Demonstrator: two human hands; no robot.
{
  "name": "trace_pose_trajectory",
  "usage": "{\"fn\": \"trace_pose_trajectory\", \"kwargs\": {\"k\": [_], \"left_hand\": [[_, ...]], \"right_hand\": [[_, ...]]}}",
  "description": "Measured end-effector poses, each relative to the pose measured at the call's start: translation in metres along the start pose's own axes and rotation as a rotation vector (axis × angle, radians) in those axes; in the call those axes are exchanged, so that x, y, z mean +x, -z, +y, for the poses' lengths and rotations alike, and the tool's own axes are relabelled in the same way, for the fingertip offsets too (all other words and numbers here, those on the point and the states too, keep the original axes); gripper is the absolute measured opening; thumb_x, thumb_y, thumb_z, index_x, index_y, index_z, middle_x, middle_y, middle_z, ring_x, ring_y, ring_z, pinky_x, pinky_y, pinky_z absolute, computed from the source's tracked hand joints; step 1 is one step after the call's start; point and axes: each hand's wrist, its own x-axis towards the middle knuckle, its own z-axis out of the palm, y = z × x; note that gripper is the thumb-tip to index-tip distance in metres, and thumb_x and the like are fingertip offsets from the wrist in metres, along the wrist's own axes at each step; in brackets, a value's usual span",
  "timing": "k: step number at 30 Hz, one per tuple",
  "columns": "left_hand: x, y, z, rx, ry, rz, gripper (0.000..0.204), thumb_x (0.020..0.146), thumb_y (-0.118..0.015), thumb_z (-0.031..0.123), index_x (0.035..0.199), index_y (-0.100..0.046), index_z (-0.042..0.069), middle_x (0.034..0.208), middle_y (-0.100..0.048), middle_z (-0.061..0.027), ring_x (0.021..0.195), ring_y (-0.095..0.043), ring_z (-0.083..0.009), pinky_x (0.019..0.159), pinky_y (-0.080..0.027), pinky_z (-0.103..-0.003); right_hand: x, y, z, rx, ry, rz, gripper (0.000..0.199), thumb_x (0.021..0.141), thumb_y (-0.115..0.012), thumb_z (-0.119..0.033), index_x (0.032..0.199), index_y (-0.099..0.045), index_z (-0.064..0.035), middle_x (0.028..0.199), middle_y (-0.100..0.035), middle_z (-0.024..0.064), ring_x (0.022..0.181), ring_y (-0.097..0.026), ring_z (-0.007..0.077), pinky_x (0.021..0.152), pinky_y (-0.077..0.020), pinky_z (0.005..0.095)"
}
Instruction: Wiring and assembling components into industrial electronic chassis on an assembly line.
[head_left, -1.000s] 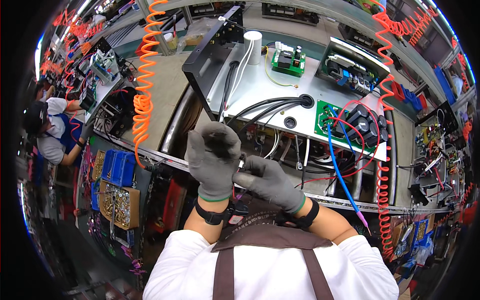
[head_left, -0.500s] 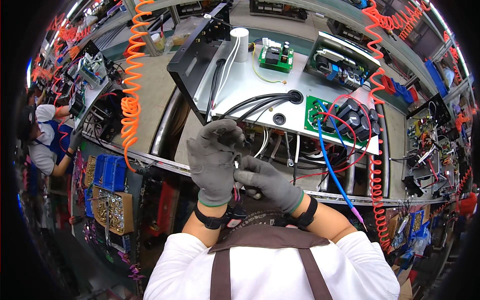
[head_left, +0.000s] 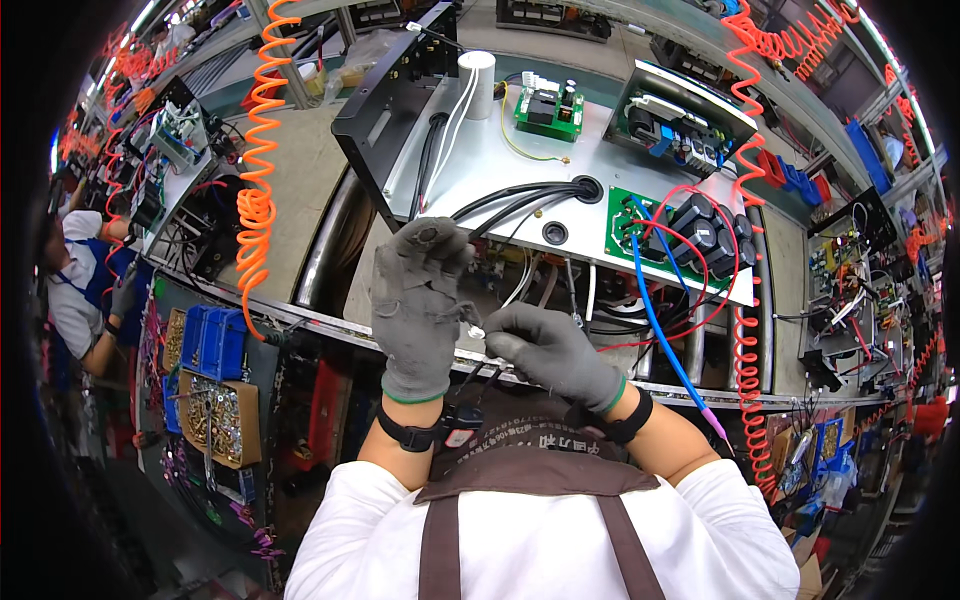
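My right hand (head_left: 560,352), in a grey glove, pinches a small white connector (head_left: 476,332) between thumb and fingertips. Close beside it, my left hand (head_left: 418,310), also gloved, is raised with its fingers loosely bent and apart. Its thumb is near the connector; whether it touches cannot be told. Thin dark wires (head_left: 487,376) show below the hands. Just beyond is a metal chassis plate (head_left: 480,160) carrying a white cylinder (head_left: 478,85), a small green circuit board (head_left: 549,112) and a larger board (head_left: 626,225) with black capacitors.
Black cables (head_left: 530,197) pass through a grommet, and a blue cable (head_left: 655,315) hangs over the front edge. Orange coiled hoses (head_left: 256,210) hang at both sides. Left are blue bins (head_left: 215,342) and a box of metal fasteners (head_left: 222,422). A co-worker (head_left: 85,285) stands far left.
My right hand has shifted slightly right, and the white connector shows more clearly at its fingertips. My left hand has risen a little, its fingers more upright.
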Motion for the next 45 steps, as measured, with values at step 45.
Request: {"fn": "trace_pose_trajectory", "kwargs": {"k": [45], "left_hand": [[0.058,-0.040,-0.037,1.639,-0.190,-0.664,0.023,0.077,-0.061,0.008,0.100,-0.064,0.006,0.088,-0.060,-0.0115,0.078,-0.062,-0.0255,0.067,-0.050,-0.033]], "right_hand": [[0.051,0.041,0.058,1.304,0.195,0.148,0.015,0.094,-0.036,-0.012,0.083,-0.047,-0.0090,0.054,-0.028,-0.0076,0.043,-0.025,0.0038,0.045,-0.0325,0.0172]]}}
